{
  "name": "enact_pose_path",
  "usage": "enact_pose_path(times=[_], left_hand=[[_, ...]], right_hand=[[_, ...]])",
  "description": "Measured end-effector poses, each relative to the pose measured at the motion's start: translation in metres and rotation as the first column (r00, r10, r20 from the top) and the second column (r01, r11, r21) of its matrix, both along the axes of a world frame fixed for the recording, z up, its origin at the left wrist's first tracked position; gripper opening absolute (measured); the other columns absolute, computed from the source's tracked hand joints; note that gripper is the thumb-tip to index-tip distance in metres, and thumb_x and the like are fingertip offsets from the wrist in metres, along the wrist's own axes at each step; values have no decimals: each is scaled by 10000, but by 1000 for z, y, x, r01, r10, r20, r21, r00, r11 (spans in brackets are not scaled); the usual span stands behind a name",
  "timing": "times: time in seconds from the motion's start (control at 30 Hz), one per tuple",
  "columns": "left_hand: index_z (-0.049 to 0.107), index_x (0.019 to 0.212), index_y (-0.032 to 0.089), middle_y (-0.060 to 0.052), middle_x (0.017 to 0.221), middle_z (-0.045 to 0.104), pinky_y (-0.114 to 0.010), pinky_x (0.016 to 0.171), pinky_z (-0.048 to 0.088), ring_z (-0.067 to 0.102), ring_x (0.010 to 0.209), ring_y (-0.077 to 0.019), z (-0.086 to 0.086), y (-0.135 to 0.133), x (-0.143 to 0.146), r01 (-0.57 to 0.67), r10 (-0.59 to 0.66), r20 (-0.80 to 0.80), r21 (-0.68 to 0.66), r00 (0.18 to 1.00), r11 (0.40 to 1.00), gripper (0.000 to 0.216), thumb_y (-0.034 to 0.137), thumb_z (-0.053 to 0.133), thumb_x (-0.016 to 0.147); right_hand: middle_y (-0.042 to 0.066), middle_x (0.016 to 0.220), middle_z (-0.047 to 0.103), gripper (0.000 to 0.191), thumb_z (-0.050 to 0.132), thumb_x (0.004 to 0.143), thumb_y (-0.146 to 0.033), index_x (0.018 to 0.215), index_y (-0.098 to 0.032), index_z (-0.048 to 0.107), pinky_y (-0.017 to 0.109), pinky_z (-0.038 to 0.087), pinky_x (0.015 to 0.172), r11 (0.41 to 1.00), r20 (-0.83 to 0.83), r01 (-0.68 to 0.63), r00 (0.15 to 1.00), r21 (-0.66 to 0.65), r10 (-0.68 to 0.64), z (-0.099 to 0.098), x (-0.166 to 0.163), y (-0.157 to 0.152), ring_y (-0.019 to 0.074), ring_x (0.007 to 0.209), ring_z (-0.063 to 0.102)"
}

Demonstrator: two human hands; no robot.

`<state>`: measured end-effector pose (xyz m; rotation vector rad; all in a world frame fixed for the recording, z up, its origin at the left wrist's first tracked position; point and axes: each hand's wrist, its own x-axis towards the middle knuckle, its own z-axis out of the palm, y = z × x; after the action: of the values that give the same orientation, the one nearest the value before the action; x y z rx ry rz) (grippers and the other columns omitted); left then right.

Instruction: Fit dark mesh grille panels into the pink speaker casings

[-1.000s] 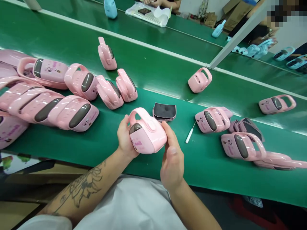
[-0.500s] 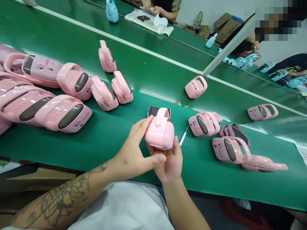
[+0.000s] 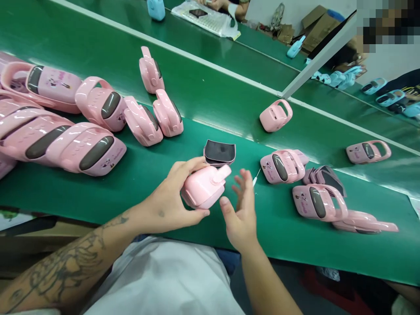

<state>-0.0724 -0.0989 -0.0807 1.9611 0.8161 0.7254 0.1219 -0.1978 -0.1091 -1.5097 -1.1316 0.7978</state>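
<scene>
Pink glossy plastic forms the handled casing (image 3: 201, 190) in the left hand (image 3: 169, 201), which curls round it, fingers on the far side and thumb on the near. It is held over the green bench (image 3: 138, 188), on the near side of a stack of dark-faced panels (image 3: 219, 152), its handle pointing rightward. The right hand (image 3: 242, 218) is spread, thumb tip close to the casing; whether they touch, I cannot tell. Just past its fingers lies a partly hidden, white-handled screwdriver (image 3: 255, 180). Similar pink casings (image 3: 93, 151) crowd the bench at left; others lie at right beside a second stack of panels (image 3: 323, 177).
</scene>
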Motion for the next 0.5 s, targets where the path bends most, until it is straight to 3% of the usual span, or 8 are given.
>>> enact_pose_path(times=[0.07,0.17,0.3,0.4,0.5], left_hand=[[460,1620,284,-130,1588,588,-518,1250,508,561,1496,-339,-8,8,-11,118,-119,-18,-86,993,989,1000,252,937,742],[544,1554,262,-135,1546,623,-526,1244,516,591,1470,-349,-18,13,-21,197,-205,-47,-141,978,970,928,323,973,734],[502,1599,234,-175,1637,582,-551,1267,502,575,1522,-383,-27,7,-26,96,-99,0,-255,995,962,1019,444,989,730],[467,1663,247,-176,1719,524,-594,1317,437,507,1593,-417,-33,-3,-28,57,-65,-18,-302,998,952,1140,497,1012,693],[421,1716,265,-169,1776,455,-621,1339,393,433,1642,-432,-39,-10,-28,89,-104,-29,-325,994,941,1239,537,1024,669]], right_hand=[[124,1812,383,836,732,1027,-501,1737,-332,323,695,269,1371,975,371,-218,909,35,190,9,19,0,369,1704,315],[158,1729,505,875,742,1029,-498,1749,-300,287,683,322,1351,848,582,-523,666,-82,467,27,31,14,376,1664,392],[194,1732,486,924,771,1007,-426,1755,-241,260,670,454,1262,755,588,-615,532,-228,610,52,19,36,405,1582,483],[180,1657,575,851,809,952,-320,1694,-250,398,717,475,1202,711,522,-600,500,-366,691,68,8,43,440,1486,548],[158,1582,637,724,813,916,-223,1580,-255,526,680,463,1222,673,442,-617,512,-408,737,77,2,46,407,1496,555]])
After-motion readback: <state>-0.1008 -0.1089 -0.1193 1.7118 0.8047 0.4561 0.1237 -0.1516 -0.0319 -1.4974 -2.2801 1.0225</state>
